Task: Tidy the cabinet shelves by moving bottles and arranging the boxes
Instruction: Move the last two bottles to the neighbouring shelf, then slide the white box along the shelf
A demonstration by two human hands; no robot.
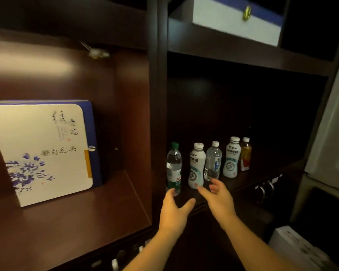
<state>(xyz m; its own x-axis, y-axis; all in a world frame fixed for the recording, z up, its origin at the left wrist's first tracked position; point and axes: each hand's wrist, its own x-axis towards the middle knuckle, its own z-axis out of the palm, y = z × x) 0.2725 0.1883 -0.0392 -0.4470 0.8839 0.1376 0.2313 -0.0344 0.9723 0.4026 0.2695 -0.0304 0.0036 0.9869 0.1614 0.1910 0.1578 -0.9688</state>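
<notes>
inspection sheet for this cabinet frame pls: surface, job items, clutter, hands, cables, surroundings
Surface: dark wooden cabinet shelf, bottles in a row near its front edge.
Job's things: green-capped water bottle, two white drink bottles, clear bottle, amber bottle, all upright; floral box upright in left compartment; white-and-blue box on shelf above.
Clutter: nothing seen.
Grippers: left hand and right hand open, empty, just before the bottles.
Cables: nothing seen.
Surroundings: white carton lower right.
</notes>
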